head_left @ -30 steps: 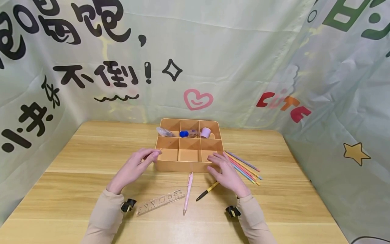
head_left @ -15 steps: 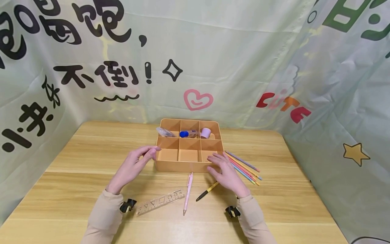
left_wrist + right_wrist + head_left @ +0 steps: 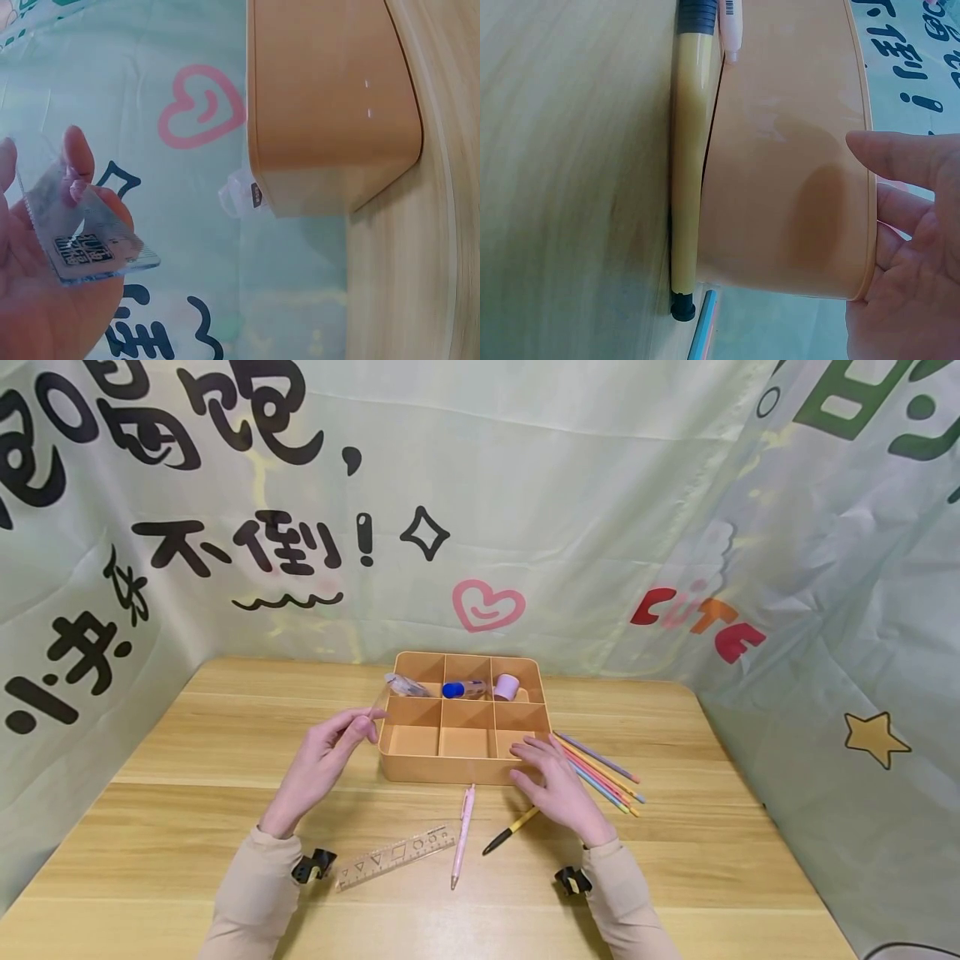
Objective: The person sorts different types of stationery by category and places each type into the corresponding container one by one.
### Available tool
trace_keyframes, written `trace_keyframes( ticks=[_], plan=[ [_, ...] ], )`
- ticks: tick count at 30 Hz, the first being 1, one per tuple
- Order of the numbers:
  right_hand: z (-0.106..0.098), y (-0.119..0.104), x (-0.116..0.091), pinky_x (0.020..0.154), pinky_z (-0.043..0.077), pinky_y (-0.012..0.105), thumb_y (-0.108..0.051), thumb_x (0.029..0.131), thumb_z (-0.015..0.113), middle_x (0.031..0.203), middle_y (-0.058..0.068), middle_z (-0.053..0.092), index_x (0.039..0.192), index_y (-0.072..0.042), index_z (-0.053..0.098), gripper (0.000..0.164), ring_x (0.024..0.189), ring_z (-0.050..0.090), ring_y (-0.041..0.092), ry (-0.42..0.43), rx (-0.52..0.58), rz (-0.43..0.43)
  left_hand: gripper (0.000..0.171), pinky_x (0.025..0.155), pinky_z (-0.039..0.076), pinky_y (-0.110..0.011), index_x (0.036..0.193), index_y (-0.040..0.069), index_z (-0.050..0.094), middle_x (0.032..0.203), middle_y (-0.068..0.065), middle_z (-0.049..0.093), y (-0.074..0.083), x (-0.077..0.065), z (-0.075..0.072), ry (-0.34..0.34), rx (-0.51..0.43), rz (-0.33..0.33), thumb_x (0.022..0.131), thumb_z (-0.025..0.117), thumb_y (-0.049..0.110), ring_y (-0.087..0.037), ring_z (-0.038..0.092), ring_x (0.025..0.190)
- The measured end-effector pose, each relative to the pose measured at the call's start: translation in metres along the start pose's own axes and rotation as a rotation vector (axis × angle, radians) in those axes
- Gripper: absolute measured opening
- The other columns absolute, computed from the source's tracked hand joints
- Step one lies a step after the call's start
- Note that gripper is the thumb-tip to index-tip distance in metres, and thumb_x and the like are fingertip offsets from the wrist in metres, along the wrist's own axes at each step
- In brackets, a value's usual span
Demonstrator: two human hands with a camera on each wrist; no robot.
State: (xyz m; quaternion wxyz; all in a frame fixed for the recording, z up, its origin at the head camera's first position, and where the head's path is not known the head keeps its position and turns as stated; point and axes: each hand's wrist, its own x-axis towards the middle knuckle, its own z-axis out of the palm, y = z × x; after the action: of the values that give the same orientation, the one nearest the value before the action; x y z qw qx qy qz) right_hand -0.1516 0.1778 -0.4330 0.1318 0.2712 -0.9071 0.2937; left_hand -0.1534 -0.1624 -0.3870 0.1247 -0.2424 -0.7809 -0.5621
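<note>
My left hand (image 3: 322, 760) pinches a clear plastic set square (image 3: 86, 244) beside the left wall of the orange-brown divided box (image 3: 450, 770). In the left wrist view its corner, with ruled edges and a dark printed square, shows in front of the palm; in the head view it is barely visible. My right hand (image 3: 558, 785) rests on the box's front right corner, thumb on the near rim and fingers over the edge. Below that hand lies a yellow pen (image 3: 690, 165) with a dark grip, partly hidden in the head view.
In the back compartments are a clear plastic packet (image 3: 407, 685), a blue-capped bottle (image 3: 463, 690) and a lilac cylinder (image 3: 506, 687). A clear ruler (image 3: 395, 857) and pink pen (image 3: 463, 837) lie before the box. Several coloured pencils (image 3: 600, 772) lie right of it. Printed cloth (image 3: 570, 527) hangs behind.
My left hand has drawn back slightly to the left and up from the front left compartment, bringing the set square along. My right hand stays in place.
</note>
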Motion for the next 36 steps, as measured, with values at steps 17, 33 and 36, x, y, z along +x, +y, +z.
trace_keyframes(
  ticks=[17, 33, 36],
  plan=[
    [-0.001, -0.001, 0.000, 0.115, 0.014, 0.056, -0.013, 0.091, 0.064, 0.122, 0.021, 0.063, 0.119, 0.009, 0.063, 0.036, 0.127, 0.043, 0.036, -0.023, 0.010, 0.030, 0.024, 0.093, 0.044, -0.015, 0.107, -0.007, 0.063, 0.102, -0.013, 0.066, -0.001, 0.001, 0.000, 0.120, -0.035, 0.089, 0.102, 0.042, 0.002, -0.011, 0.059, 0.104],
    [0.000, 0.000, 0.000, 0.114, 0.015, 0.058, -0.011, 0.089, 0.065, 0.121, 0.021, 0.064, 0.118, 0.009, 0.063, 0.036, 0.126, 0.045, 0.037, -0.009, 0.003, 0.015, 0.026, 0.079, 0.045, -0.011, 0.120, -0.012, 0.058, 0.094, -0.024, 0.065, 0.010, 0.001, 0.001, 0.177, -0.045, 0.107, 0.099, 0.043, -0.006, -0.012, 0.058, 0.089],
    [0.000, 0.000, 0.000, 0.114, 0.016, 0.057, -0.013, 0.090, 0.065, 0.122, 0.021, 0.064, 0.119, 0.008, 0.063, 0.036, 0.126, 0.045, 0.036, -0.015, -0.004, 0.022, 0.025, 0.081, 0.046, -0.011, 0.118, -0.016, 0.056, 0.094, -0.028, 0.064, 0.019, 0.001, 0.002, 0.184, -0.048, 0.100, 0.099, 0.042, -0.007, -0.010, 0.059, 0.091]
  ],
)
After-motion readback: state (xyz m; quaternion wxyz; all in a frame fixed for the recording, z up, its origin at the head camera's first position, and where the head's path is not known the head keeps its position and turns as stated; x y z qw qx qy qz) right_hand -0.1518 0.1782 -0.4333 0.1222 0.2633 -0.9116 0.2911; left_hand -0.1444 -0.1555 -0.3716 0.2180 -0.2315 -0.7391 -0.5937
